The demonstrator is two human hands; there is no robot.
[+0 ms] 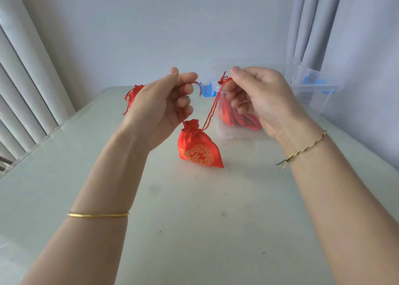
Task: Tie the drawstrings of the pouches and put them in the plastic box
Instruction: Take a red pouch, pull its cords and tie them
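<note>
Over the middle of the pale glossy counter (194, 220), head view: small red satin drawstring pouch with gold print (198, 148) hangs by its cords between both raised hands, neck cinched. Its base is low at the counter; contact unclear. Left hand (164, 103) is curled, thumb and forefinger pinching the left red drawstring (195, 83), whose loose end sticks out to the right. Right hand (259, 97) is curled too, pinching the right red drawstring (212, 107), which is pulled taut up from the pouch neck. Clear plastic box with blue latches (319, 86) sits on the counter behind the right hand, with several flat red pouches (241, 118) inside. More red pouches in a pile (132, 94) lie behind the left hand, partly hidden. Thin gold bangle (97, 215) is on the left forearm, braided thread bracelet (306, 148) on the right wrist.
</note>
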